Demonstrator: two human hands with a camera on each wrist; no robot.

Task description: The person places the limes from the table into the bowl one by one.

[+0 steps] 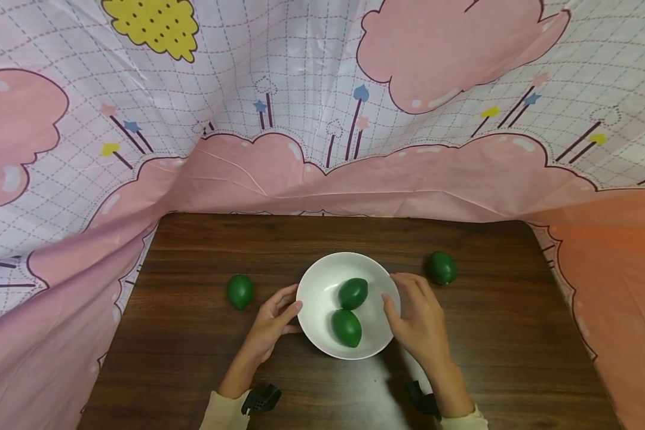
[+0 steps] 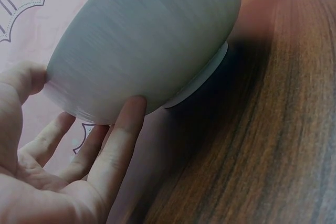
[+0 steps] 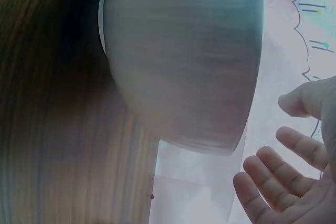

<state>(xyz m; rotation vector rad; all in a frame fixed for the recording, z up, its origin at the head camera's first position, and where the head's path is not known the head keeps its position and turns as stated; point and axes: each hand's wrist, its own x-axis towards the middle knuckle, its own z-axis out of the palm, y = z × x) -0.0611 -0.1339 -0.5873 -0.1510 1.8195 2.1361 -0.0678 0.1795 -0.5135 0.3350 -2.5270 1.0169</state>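
Note:
A white bowl (image 1: 322,334) stands in the middle of the dark wooden table with two green limes (image 1: 353,293) lying inside. At its left side, my left hand (image 1: 271,322) holds the bowl, thumb at the rim and other fingers against the outer wall. In the left wrist view, those fingers (image 2: 118,153) touch the wall above the foot ring. My right hand (image 1: 421,316) is by the bowl's right side, fingers loosely spread; the right wrist view shows a gap between its fingertips and the wall. Neither lime in the bowl is touched.
One more lime (image 1: 240,291) lies on the table left of my left hand. Another lime (image 1: 441,267) lies beyond my right hand, near its fingertips. A patterned pink and white cloth (image 1: 322,185) hangs behind the table and along its sides.

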